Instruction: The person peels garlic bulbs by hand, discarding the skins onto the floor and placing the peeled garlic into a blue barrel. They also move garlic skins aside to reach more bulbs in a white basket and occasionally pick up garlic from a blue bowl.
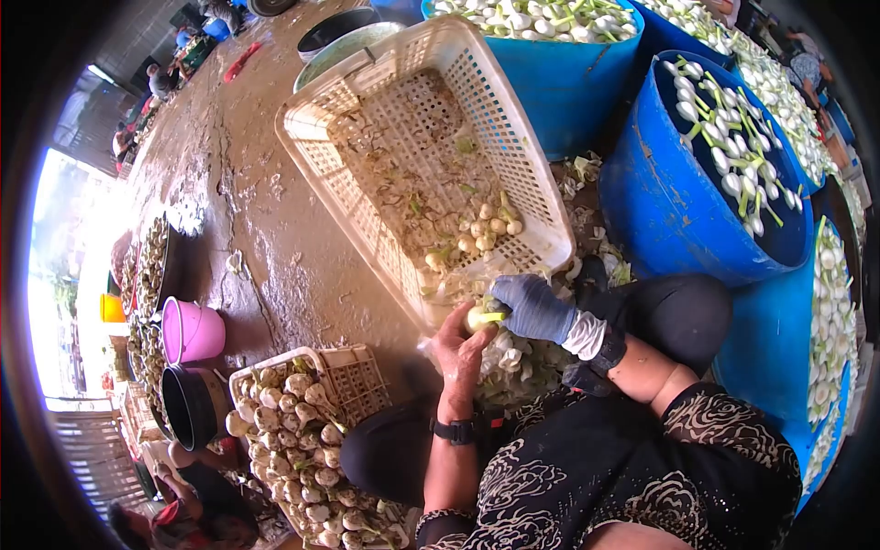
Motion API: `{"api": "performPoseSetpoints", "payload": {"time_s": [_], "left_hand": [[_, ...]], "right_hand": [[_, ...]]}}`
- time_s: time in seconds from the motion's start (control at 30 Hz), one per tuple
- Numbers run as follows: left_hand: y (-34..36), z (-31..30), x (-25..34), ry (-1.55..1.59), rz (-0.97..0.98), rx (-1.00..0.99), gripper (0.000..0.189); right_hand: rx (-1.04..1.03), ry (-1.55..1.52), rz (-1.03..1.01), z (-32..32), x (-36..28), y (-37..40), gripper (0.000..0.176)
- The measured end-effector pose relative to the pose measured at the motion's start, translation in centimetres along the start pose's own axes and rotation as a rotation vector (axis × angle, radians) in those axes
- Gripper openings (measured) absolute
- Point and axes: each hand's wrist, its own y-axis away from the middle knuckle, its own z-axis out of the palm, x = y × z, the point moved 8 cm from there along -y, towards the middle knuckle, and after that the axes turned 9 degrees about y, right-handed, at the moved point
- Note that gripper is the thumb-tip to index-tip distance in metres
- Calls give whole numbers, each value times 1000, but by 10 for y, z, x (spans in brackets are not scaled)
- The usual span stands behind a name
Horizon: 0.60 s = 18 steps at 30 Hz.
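My left hand (457,349), bare and with a black watch at the wrist, grips a pale garlic bulb (478,318) in its curled fingers. A yellow-green strip, perhaps its stem, sticks out to the right. Against the bulb's upper right side is my right hand (536,308) in a grey-blue glove. Its fingers are closed, and whatever they hold is hidden. Just beyond both hands stands a tilted white plastic crate (541,188) with several trimmed bulbs (486,227) in its near corner and brown scraps on its floor. Pale peelings (518,367) lie beneath my hands.
At my left a crate (353,376) is heaped with unpeeled bulbs (293,431). Blue tubs (642,197) of white bulbs with green stems line the right. A pink bucket (194,332) and a black bucket (188,408) stand left on wet ground (247,165). Another person (206,513) sits at lower left.
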Motion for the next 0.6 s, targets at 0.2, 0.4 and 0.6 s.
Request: {"api": "performPoseSetpoints", "payload": {"time_s": [0.2,0.4,0.6], "left_hand": [[2,11,9,238,-71,-97,51],[-2,3,3,340,-26,-74,42],[0,-1,6,208,57,29,42]], "right_hand": [[141,-92,173,8,38,0,16],[100,-358,148,-9,26,-3,29],[26,-152,85,-1,12,3,21]]}}
